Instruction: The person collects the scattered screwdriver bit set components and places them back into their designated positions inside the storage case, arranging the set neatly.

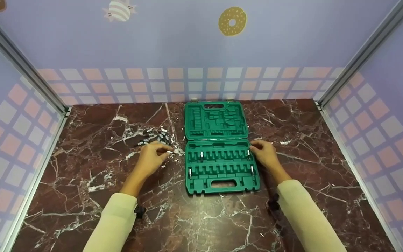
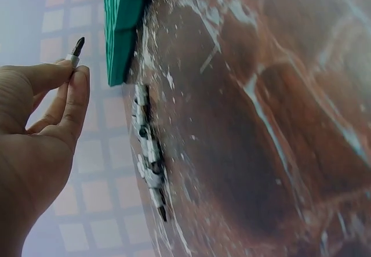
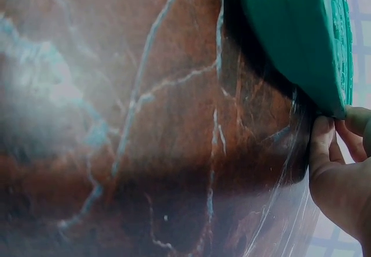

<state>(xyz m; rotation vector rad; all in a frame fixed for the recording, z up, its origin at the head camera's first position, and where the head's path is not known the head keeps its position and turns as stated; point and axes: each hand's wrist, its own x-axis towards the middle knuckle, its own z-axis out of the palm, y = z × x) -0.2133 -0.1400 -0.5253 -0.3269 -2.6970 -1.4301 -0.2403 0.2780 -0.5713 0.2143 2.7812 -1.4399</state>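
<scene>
My left hand (image 1: 152, 156) pinches a screwdriver bit (image 2: 76, 53) between thumb and fingertips, its dark cross tip pointing up in the left wrist view. This hand is over the table, left of an open green bit case (image 1: 198, 185). At the case's right edge, my right hand (image 1: 265, 153) holds the rim between thumb and fingers, near the hinge side. Several bits stand in the case's slots, among them one bit (image 1: 202, 156) in the upper row and another bit (image 1: 190, 173) at the lower left. A pile of loose bits (image 2: 149, 152) lies beyond the left hand.
The case lid (image 1: 189, 120) lies back toward the rear wall (image 1: 173, 45), its moulded inside facing up. Walls with pastel squares enclose the dark red marbled table (image 1: 313, 206) at the back, left and right.
</scene>
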